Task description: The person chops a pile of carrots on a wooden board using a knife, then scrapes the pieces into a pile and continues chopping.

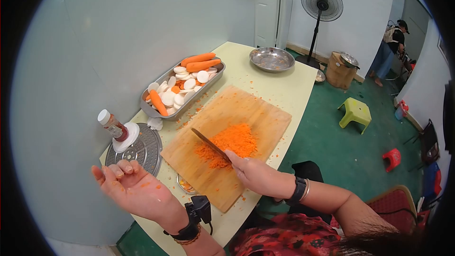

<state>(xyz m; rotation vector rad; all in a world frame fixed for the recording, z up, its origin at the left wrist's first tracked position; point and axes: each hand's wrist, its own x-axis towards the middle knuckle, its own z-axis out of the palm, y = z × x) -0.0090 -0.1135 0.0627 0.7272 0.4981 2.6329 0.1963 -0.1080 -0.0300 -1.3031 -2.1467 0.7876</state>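
Observation:
My right hand [251, 173] is wrapped round the handle of a kitchen knife [210, 143], whose blade rests at the near left side of a heap of finely chopped carrot [234, 140]. The heap lies on a wooden cutting board [263, 114]. Raised at the lower left, palm up and fingers loosely bent, my left hand [137, 189] holds nothing; orange bits stick to its palm. It is nearest to a round perforated metal plate [148, 154], away from the board.
A metal tray [178, 113] holds white slices and several carrots [198, 59]. A bottle with a white cap [113, 125] stands at the wall. A steel bowl [272, 59] sits at the far end; a dish [186, 185] is partly under the board. Beyond are a fan [322, 3], a green stool [356, 114] and a person [391, 50].

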